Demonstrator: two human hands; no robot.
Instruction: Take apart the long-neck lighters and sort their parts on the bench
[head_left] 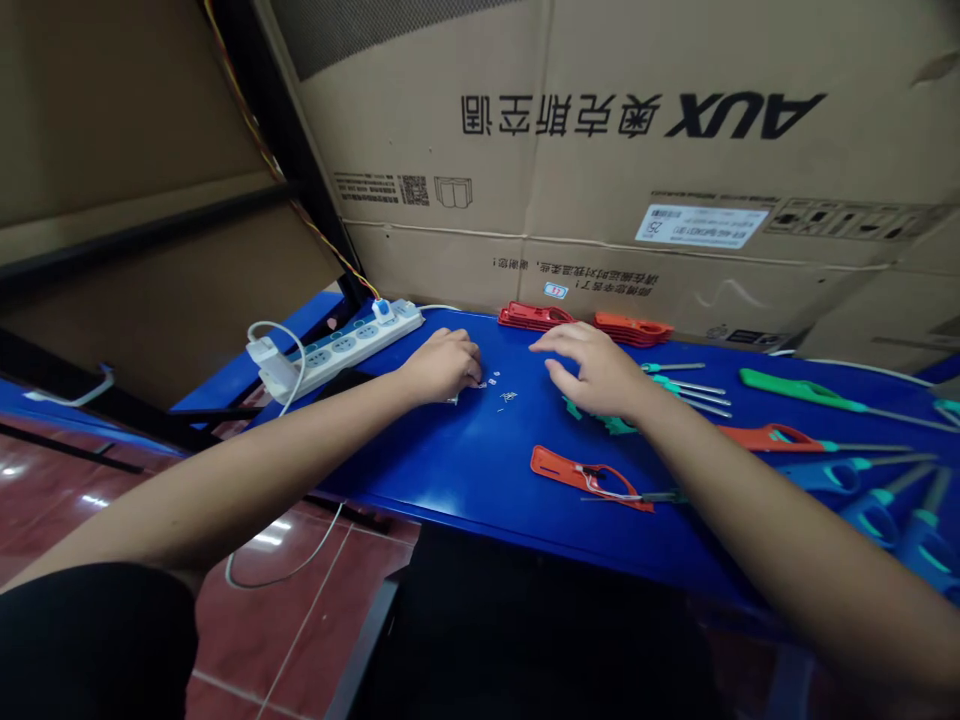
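- Small white bits (pixel 504 398) lie scattered on the blue desk (pixel 480 480), just right of your left hand (pixel 441 366), with one more near your fingertips. They are too small here to tell exactly what they are.
- They look light and thin, so they would probably slide or flick away easily. Pinching each one with your fingertips, or sweeping it toward an edge first, looks safer than a full grasp.
- The bits form a loose, roughly left-to-right scatter across the middle of the desk. None shows a clear long axis at this size.
- Your left hand is curled, knuckles up, with its fingertips down at the desk beside the bits. You cannot tell from this view whether it is pinching anything.
- Your right hand (pixel 592 370) is open, fingers spread and pointing left, hovering over a jagged green piece (pixel 600 422) and holding nothing visible.
- That green piece lies flat on the desk and is partly hidden by your palm, so its full shape cannot be seen.
- An orange flat handle (pixel 589 478) with thin wire-like parts lies nearer you, its length slanting down to the right.
- Red (pixel 535 316) and orange stacks (pixel 634 328) sit along the back edge. Metal-shafted tools (pixel 825 398) fan out at right.
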